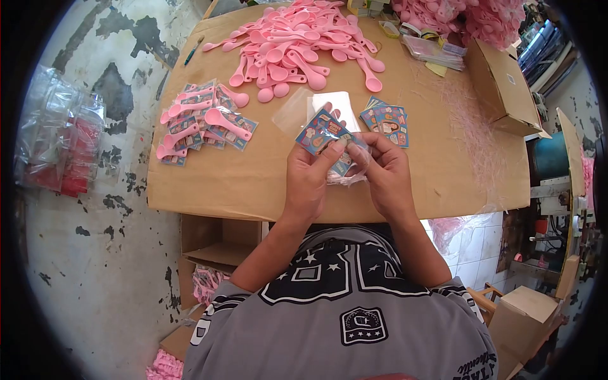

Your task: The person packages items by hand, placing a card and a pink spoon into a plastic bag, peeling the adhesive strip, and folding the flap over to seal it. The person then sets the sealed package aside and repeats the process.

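In the head view, my left hand pinches a blue printed card, tilted up over the table. My right hand is closed on a clear plastic bag right beside the card's lower corner. Fingertips of both hands meet there, and the thumbs cover part of card and bag. Under and behind my hands lies a stack of clear bags. Just past my right hand is a fanned stack of the same cards. To the left, pink measuring spoons lie together with cards in a heap.
A large pile of loose pink spoons covers the far middle of the brown table. A pen lies at the far left. On the right stand a cardboard box and packs of plastic bags. Bundled film hangs at the left wall.
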A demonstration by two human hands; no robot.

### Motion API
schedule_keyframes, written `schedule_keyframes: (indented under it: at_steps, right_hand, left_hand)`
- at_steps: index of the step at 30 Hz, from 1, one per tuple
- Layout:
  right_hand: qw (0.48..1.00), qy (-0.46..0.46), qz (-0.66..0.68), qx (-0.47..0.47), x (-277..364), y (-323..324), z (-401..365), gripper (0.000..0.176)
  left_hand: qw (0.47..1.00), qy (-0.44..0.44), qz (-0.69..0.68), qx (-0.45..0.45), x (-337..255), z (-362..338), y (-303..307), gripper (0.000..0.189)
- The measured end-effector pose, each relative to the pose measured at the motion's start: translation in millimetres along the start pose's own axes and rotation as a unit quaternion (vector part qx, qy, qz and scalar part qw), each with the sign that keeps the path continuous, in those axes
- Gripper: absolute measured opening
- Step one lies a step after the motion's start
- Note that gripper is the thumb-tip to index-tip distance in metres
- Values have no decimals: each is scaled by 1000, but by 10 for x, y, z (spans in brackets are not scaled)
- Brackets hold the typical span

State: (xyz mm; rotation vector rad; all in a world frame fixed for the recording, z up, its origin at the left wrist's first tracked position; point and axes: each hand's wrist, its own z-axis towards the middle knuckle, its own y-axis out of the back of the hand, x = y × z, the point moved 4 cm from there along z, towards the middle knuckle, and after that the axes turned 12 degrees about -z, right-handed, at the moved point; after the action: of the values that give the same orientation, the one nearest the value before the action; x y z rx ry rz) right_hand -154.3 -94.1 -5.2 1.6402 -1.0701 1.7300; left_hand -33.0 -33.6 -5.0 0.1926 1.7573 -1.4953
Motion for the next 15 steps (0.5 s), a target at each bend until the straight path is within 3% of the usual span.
schedule_keyframes:
  at_steps: [4, 9, 15]
  right_hand:
    - [999, -7, -14, -28, -125, -56, -46, 19]
    - [999, -33, 9, -23, -171, -179, -130, 25]
    - [998, 23, -48, -27, -116, -278, -147, 29]
  left_hand:
    - [990, -5, -138, 26, -121, 44, -8, 63]
    - [975, -10, -219, 35, -153, 35, 12, 53]
    - [971, 17, -233, 43, -120, -21, 25, 40]
